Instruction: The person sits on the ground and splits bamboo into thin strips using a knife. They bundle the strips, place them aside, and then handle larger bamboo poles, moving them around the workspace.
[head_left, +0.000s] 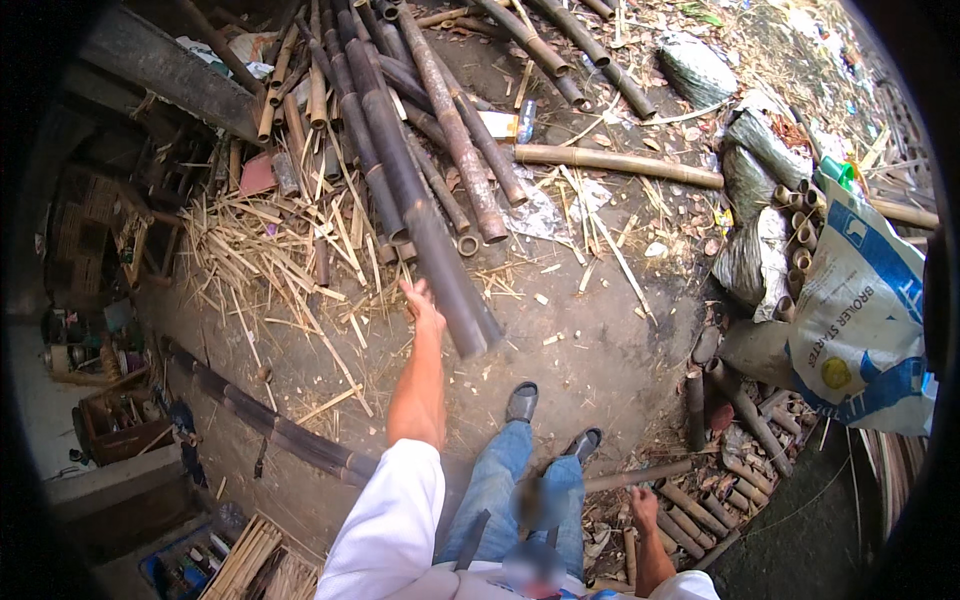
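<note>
My left hand [423,303] reaches forward with fingers spread, just left of the near end of a long dark bamboo pole [440,265]. That pole's end is smeared by motion and hangs above the ground; whether my fingers touch it I cannot tell. Behind it lies a pile of dark and brown bamboo poles [455,140]. Low at the right, my right hand [645,508] is held near my side with its fingers curled in. What it holds, if anything, is hidden. Below it are short bamboo pieces [690,515].
Split bamboo strips [270,250] litter the ground at left. A long dark pole [265,420] lies beside me. At right stand a white-and-blue sack [860,300] and grey filled sacks [750,200]. A tan pole [620,165] lies across the far ground. A wooden box [120,420] sits at left.
</note>
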